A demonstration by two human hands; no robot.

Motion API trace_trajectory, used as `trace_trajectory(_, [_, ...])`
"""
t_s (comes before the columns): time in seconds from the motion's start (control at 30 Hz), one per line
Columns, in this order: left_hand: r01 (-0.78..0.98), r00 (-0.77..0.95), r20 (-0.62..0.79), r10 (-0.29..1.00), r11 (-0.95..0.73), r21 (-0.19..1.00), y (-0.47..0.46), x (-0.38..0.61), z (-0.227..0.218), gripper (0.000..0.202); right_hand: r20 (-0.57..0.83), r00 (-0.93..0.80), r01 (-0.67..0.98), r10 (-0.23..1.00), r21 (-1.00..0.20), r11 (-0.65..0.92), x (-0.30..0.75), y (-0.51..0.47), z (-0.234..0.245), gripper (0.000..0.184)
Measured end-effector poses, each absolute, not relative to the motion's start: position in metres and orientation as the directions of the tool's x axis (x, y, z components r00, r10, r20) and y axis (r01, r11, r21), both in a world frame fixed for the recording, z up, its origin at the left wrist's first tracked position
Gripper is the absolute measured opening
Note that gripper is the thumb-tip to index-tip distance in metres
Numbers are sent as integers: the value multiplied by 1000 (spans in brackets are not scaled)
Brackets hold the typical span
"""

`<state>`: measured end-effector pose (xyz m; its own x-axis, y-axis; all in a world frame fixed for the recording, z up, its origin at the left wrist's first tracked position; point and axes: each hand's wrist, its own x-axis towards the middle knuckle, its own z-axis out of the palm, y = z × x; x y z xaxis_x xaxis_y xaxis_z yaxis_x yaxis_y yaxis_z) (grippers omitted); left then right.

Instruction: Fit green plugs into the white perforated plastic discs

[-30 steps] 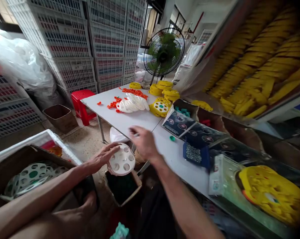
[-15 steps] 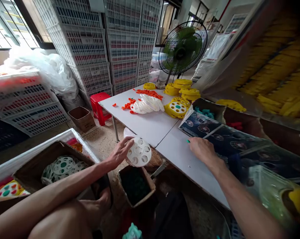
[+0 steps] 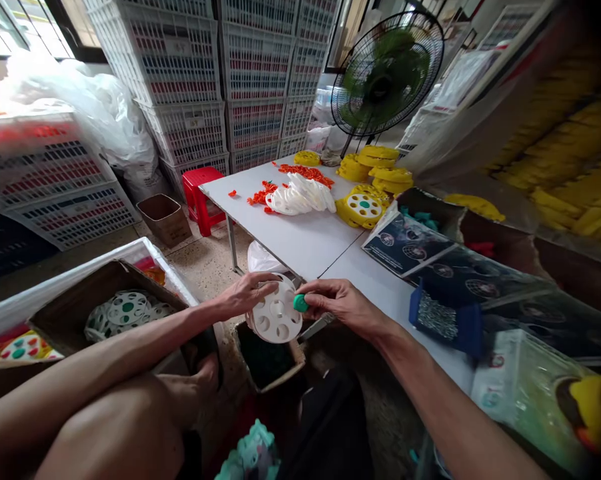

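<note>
My left hand (image 3: 248, 294) grips a white plastic disc (image 3: 275, 325) by its left edge; round holes ring its middle, and it looks like more than one disc stacked. In my right hand (image 3: 334, 301) a small green round cap (image 3: 300, 303) is pinched between thumb and fingers, right beside the disc's right edge. Below the disc stands an open cardboard box (image 3: 294, 368) with dark contents. Similar white discs with green centres (image 3: 125, 308) lie in a brown carton (image 3: 60, 313) on my left.
On the white table (image 3: 280, 243) lie white rings (image 3: 300, 195), orange pieces (image 3: 260, 192) and yellow round parts (image 3: 363, 205). A blue tray of small metal screws (image 3: 436, 317) sits at right. Beyond are a fan (image 3: 383, 83), a red stool (image 3: 200, 177) and stacked crates (image 3: 180, 80).
My right hand has come off the table and moved left to the disc with the green cap. The blue tray now shows. The view has shifted slightly.
</note>
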<state>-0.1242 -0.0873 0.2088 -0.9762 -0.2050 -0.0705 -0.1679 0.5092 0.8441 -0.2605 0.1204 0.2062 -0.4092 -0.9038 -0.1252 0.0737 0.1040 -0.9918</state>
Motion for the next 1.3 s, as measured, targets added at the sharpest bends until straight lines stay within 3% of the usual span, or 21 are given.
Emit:
trace_trajectory(0.6, [-31, -999, 0, -50, 613, 790, -92, -126, 198, 42, -73, -279, -176, -958, -976, 125, -244, 109, 213, 25])
trace_trajectory(1.0, [-20, -999, -31, 11, 539, 842, -86, -126, 198, 44, 57, -185, -382, -981, -924, 18, -236, 101, 215, 22])
trace_trajectory(1.17, [-26, -999, -36, 9, 546, 837, -85, -125, 201, 47, 176, -279, -546, -944, -838, 5, -231, 104, 211, 18])
trace_trajectory(1.3, [11, -999, -9, 32, 565, 825, -83, -124, 205, 45, 181, -401, -600, -898, -792, 108, -226, 107, 206, 18])
